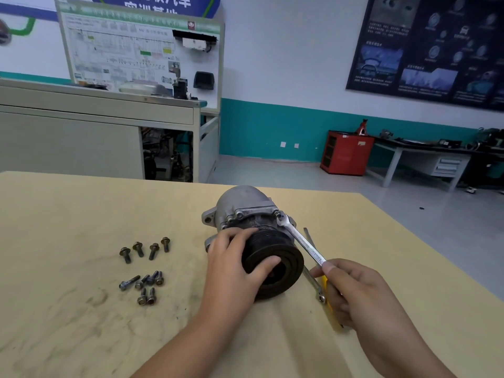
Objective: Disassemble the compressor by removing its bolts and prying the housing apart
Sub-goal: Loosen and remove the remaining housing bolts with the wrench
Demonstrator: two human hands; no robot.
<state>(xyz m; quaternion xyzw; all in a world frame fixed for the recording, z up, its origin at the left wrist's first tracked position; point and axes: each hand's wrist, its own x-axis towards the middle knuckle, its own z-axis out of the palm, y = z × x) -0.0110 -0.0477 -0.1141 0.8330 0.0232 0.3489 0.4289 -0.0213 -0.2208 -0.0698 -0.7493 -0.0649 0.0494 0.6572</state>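
Note:
A grey metal compressor lies on its side on the tan table, its black pulley facing me. My left hand grips the pulley, fingers over its top and thumb on its face. My right hand pinches the handle of a silver wrench. The wrench's jaw sits on a bolt at the housing's upper right. Several removed bolts lie loose on the table to the left.
A second silver wrench and a yellow-handled tool lie on the table under my right hand. A thin metal strip lies behind the wrench. The table's right edge runs diagonally beside my right arm; a cabinet stands beyond the far edge.

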